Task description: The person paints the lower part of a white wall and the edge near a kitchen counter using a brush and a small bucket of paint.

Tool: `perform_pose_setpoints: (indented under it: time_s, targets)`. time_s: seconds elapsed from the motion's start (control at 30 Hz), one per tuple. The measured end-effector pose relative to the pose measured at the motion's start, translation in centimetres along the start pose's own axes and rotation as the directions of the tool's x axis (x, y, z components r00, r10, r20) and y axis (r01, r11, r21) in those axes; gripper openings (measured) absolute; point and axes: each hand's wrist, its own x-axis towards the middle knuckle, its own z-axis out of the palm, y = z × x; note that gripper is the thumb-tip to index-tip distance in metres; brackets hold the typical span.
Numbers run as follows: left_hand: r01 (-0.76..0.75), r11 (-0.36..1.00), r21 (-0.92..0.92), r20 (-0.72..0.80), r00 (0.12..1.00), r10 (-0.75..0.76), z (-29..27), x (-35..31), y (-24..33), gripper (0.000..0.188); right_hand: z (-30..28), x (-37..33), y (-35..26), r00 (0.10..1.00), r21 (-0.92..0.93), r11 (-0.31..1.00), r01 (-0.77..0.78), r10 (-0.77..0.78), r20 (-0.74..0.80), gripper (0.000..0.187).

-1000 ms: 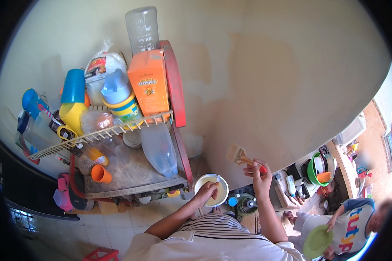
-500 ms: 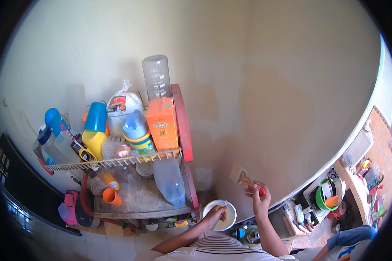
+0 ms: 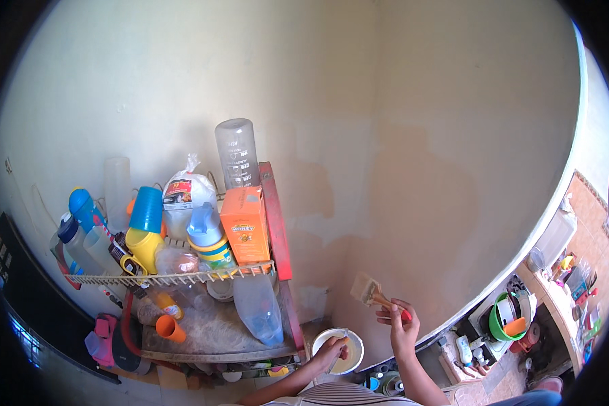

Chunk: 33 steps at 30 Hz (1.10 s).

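My right hand (image 3: 400, 322) is closed around the handle of a flat paintbrush (image 3: 366, 291), whose red end shows by the fingers. Its pale bristles point up and left, close to the wall (image 3: 413, 223) at the corner; whether they touch it, I cannot tell. Lower down, my left hand (image 3: 330, 353) is closed at the left rim of a white bowl (image 3: 356, 365) with cream-coloured liquid inside. A thin upright piece rises by the fingers; what it is I cannot make out.
Left of the bowl stands a red-framed rack (image 3: 277, 230) with an orange box (image 3: 245, 227), an upturned clear bottle (image 3: 237, 152) and several cups. An orange cup (image 3: 171, 329) lies on its lower shelf. Beyond the wall's white edge are a green basin (image 3: 499, 318) and a cluttered counter.
The view has tilted up, so the rack sits lower in the picture. The brush has shifted slightly left. Another person's blue sleeve at lower right has mostly left view. Both hands keep their hold.
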Motion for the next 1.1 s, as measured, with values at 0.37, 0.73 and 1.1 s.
perform_pose_setpoints:
  time_s: [0.37, 0.73, 1.1]
  targets:
    - [0.010, 1.000, 0.028, -0.045, 0.999, -0.009, 1.3, 0.6, 1.8, 0.025, -0.5, 0.0, -1.6, 0.995, -0.072, 0.993, 0.097, -0.099, -0.027, 0.032]
    - [0.015, 0.999, -0.044, -0.119, 0.993, -0.020, 3.1, -0.7, 2.2, 0.030, 0.6, 2.0, 0.4, 0.975, -0.339, 0.915, 0.217, -0.217, 0.038, 0.022]
    - [-0.005, 0.999, -0.036, -0.136, 0.991, 0.000, 2.7, -1.5, 1.4, 0.028, 5.6, 8.3, -0.3, 0.888, -0.494, 0.740, 0.457, -0.414, 0.202, 0.024]
